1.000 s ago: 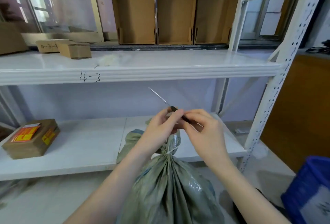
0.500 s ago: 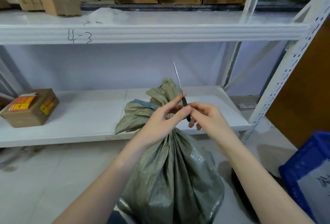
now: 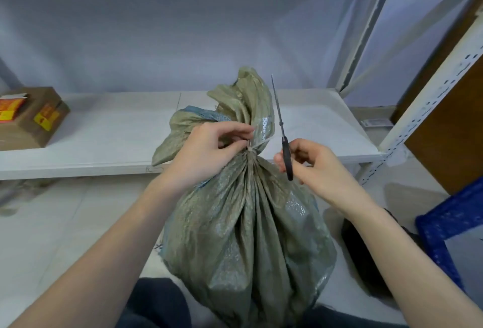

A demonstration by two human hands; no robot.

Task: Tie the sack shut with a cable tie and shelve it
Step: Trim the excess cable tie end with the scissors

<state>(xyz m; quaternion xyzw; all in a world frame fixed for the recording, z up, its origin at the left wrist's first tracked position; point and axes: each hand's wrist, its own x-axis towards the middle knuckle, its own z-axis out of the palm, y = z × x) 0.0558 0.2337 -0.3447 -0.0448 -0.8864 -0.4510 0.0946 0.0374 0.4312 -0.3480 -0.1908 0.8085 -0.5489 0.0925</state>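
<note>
Green sack (image 3: 251,223) stands on floor just before lower shelf's (image 3: 104,150) front edge, base cut off. Left hand (image 3: 206,155) pinches the tied neck at cable tie (image 3: 257,143), tie mostly hidden. Right hand (image 3: 313,168) grips scissors (image 3: 281,129), blades up. Box (image 3: 28,118) far left, cropped.

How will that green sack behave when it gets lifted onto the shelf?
Probably floppy: the sack is thin woven fabric, creased and bulging unevenly, so it should sag. The gathered neck, cinched by the cable tie where the left hand pinches, looks like the firmest grip. Its glossy surface may slip.
</note>
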